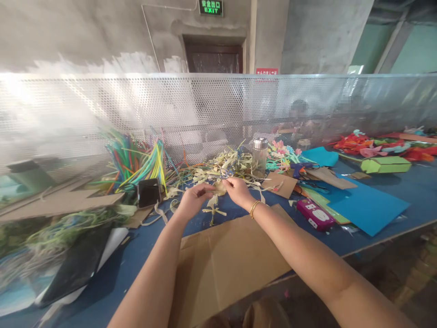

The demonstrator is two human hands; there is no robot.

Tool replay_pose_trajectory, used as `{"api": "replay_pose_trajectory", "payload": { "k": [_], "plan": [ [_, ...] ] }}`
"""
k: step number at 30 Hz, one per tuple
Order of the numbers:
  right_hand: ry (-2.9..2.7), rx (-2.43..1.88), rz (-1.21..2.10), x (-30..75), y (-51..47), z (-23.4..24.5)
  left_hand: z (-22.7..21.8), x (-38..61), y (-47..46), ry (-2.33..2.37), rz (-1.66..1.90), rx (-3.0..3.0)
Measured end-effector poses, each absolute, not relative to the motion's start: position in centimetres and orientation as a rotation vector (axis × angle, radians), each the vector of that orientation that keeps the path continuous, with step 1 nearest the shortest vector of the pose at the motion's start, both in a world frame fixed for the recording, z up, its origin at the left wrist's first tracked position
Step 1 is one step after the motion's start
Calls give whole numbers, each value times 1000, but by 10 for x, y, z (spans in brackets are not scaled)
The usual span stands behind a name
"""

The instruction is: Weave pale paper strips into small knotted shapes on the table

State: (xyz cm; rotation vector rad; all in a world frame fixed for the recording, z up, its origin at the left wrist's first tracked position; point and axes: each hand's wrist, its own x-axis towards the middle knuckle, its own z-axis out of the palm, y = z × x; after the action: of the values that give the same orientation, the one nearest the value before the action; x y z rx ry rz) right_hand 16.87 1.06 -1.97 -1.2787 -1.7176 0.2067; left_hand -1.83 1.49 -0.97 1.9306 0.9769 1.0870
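Both hands meet above the blue table, in front of the pile. Between my left hand (197,198) and my right hand (237,191) stretches a thin, pale yellow husk-like strip (220,187). The fingers of each hand are pinched on it at opposite ends. Just below lies a small bow-shaped piece of pale strips (214,211) with a green stem-like part. Behind the hands is a heap of similar pale strips (228,160). A gold chain bracelet circles my right wrist. Cardboard (232,257) lies flat under my forearms.
A glass flask (260,157) with a metal lid stands behind my right hand. At left are coloured stems (136,159) and a dark phone-like object (149,193). To the right lie a purple case (315,214) and blue sheets (365,202). A perforated metal screen (136,100) borders the table.
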Motion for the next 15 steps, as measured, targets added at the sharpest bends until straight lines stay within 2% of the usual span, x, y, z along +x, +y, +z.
{"api": "replay_pose_trajectory", "payload": {
  "k": [5, 10, 15],
  "plan": [
    [-1685, -1224, 267, 166, 9, -19, -7, -14, 8, 974, 963, 1864],
    [-1782, -1154, 199, 162, 3, -14, -6, -4, 2, 1020, 1050, 1636],
    [-1714, -1198, 188, 162, 4, -16, -8, -6, 5, 998, 1070, 1697]
  ]
}}
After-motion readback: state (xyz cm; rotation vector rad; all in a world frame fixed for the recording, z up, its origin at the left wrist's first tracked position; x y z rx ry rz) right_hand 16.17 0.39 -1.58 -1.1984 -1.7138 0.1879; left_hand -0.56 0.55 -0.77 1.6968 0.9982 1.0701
